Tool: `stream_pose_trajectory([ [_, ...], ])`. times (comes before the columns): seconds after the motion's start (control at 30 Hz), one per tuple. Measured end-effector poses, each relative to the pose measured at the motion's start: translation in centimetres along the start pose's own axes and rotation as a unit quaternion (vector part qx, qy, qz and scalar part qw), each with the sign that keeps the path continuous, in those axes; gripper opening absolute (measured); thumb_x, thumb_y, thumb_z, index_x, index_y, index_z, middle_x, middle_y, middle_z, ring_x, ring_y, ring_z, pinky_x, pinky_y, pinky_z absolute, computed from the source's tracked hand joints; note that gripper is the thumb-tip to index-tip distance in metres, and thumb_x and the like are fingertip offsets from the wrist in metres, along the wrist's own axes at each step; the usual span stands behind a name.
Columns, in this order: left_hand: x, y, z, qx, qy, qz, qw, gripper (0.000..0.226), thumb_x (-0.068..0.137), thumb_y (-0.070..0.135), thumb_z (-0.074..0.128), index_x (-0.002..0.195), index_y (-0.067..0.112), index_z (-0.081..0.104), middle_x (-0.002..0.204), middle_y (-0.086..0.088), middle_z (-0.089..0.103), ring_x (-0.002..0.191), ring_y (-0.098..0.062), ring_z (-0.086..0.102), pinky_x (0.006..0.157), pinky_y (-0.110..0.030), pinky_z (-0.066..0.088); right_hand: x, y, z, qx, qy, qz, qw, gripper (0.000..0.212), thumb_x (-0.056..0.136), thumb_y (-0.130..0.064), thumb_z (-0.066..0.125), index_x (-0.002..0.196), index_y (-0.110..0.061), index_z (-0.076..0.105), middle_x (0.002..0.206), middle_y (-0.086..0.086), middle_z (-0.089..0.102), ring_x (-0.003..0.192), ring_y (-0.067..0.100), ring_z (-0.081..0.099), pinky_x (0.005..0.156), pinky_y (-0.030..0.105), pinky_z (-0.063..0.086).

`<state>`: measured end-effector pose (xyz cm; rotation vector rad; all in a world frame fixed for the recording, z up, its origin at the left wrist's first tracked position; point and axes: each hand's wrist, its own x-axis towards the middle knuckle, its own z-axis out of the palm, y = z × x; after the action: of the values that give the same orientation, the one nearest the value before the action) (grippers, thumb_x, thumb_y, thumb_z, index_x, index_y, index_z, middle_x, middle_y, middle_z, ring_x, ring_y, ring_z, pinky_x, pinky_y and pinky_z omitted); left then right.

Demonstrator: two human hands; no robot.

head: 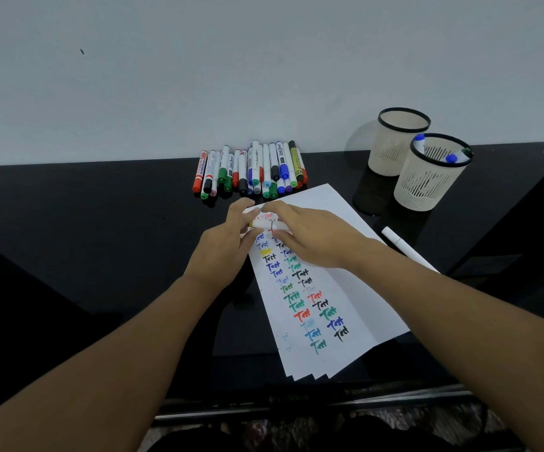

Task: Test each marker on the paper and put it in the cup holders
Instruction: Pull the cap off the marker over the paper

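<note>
Both hands meet over the top of the white paper (345,298), which carries two columns of "Test" written in many colours. My left hand (223,246) and my right hand (310,236) both pinch a short white marker (265,225) held level just above the sheet. A pile of several capped markers (251,171) lies at the back by the wall. Two cream mesh cup holders stand at the right: the near cup (427,187) holds blue-capped markers, the far cup (394,138) looks empty from here.
A white marker (404,247) lies loose on the black glossy table (101,223), partly on the paper's right edge. The grey wall rises straight behind the pile. A dark object stands at the far right edge.
</note>
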<state>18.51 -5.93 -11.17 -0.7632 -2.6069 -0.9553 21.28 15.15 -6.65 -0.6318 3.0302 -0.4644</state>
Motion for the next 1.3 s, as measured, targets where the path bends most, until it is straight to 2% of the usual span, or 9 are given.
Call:
stream_pose_trajectory([
  [0.13,0.1,-0.2,0.1,-0.001,-0.002,-0.013,1.000,0.057,0.102,0.035,0.057,0.150,0.032,0.025,0.134,0.005,0.064,0.106,-0.020,0.069,0.083,-0.029,0.052,0.3,0.0,0.6,0.004,0.021,0.011,1.000,0.034,0.111,-0.037,0.040,0.144,-0.033,0.033,0.135,0.002,0.061,0.098,0.021,0.062,0.083,0.045,0.053],
  [0.27,0.4,-0.2,0.0,-0.035,-0.015,-0.043,0.998,0.080,0.096,0.036,0.067,0.158,0.029,0.018,0.157,0.019,0.034,0.134,-0.013,0.050,0.105,-0.031,0.044,0.3,0.2,1.0,0.014,0.058,0.013,0.998,0.037,0.111,-0.035,0.037,0.147,-0.036,0.029,0.140,0.000,0.060,0.093,0.019,0.063,0.079,0.043,0.053],
  [0.43,0.5,-1.0,0.5,0.070,-0.013,-0.021,0.997,0.059,0.091,0.051,0.067,0.139,0.019,0.054,0.128,0.000,0.063,0.118,-0.018,0.053,0.093,-0.036,0.048,0.2,0.7,0.5,0.023,0.057,0.030,0.998,0.051,0.110,-0.030,0.032,0.159,-0.046,0.025,0.103,-0.003,0.055,0.091,0.015,0.056,0.077,0.037,0.049],
  [0.57,0.6,-1.2,0.6,0.082,-0.003,-0.010,0.997,0.048,0.091,0.048,0.069,0.124,0.013,0.070,0.122,-0.001,0.069,0.115,-0.017,0.055,0.093,-0.034,0.049,0.2,0.9,0.6,0.060,0.050,0.045,0.996,0.047,0.110,-0.036,0.035,0.155,-0.047,0.028,0.104,-0.003,0.059,0.093,0.013,0.055,0.082,0.037,0.047],
  [0.83,0.6,-1.1,0.6,0.083,-0.008,-0.012,0.996,0.043,0.090,0.046,0.070,0.118,0.013,0.073,0.119,0.000,0.069,0.113,-0.016,0.056,0.092,-0.034,0.049,0.1,1.4,0.7,0.080,0.027,0.064,0.994,0.044,0.111,-0.034,0.040,0.152,-0.045,0.027,0.095,-0.002,0.063,0.079,0.012,0.058,0.076,0.042,0.052],
  [1.0,0.7,-1.2,0.6,0.090,-0.013,-0.013,0.996,0.048,0.091,0.052,0.066,0.121,0.015,0.072,0.121,0.002,0.068,0.113,-0.014,0.054,0.093,-0.034,0.049,-0.2,1.4,0.7,0.146,0.069,0.078,0.984,0.051,0.111,-0.021,0.033,0.150,-0.053,0.027,0.129,0.010,0.059,0.113,0.026,0.056,0.097,0.045,0.047],
  [1.13,0.6,-1.1,0.6,0.100,-0.030,-0.016,0.994,0.060,0.087,0.065,0.062,0.124,0.018,0.069,0.123,0.006,0.065,0.114,-0.012,0.052,0.091,-0.034,0.049,-0.7,1.2,-0.5,0.213,0.106,0.141,0.961,0.040,0.107,-0.012,0.036,0.129,-0.029,0.064,0.113,-0.001,0.061,0.099,0.018,0.066,0.091,0.038,0.053],
  [1.23,0.7,-0.9,0.5,0.112,-0.046,-0.021,0.992,0.065,0.086,0.069,0.060,0.128,0.020,0.068,0.126,0.007,0.064,0.115,-0.011,0.051,0.094,-0.034,0.048,-1.6,1.8,-1.6,0.329,0.138,0.188,0.915,0.045,0.102,-0.012,0.041,0.136,-0.033,0.061,0.118,-0.007,0.064,0.096,0.009,0.067,0.084,0.030,0.053],
  [1.3,0.7,-0.8,0.5,0.111,-0.049,-0.029,0.992,0.064,0.086,0.069,0.060,0.128,0.022,0.069,0.123,0.008,0.065,0.114,-0.010,0.051,0.092,-0.032,0.046,-2.4,2.5,-2.3,0.325,0.140,0.189,0.916,0.050,0.097,-0.006,0.049,0.136,-0.036,0.054,0.110,-0.006,0.065,0.097,0.013,0.067,0.078,0.032,0.057],
])
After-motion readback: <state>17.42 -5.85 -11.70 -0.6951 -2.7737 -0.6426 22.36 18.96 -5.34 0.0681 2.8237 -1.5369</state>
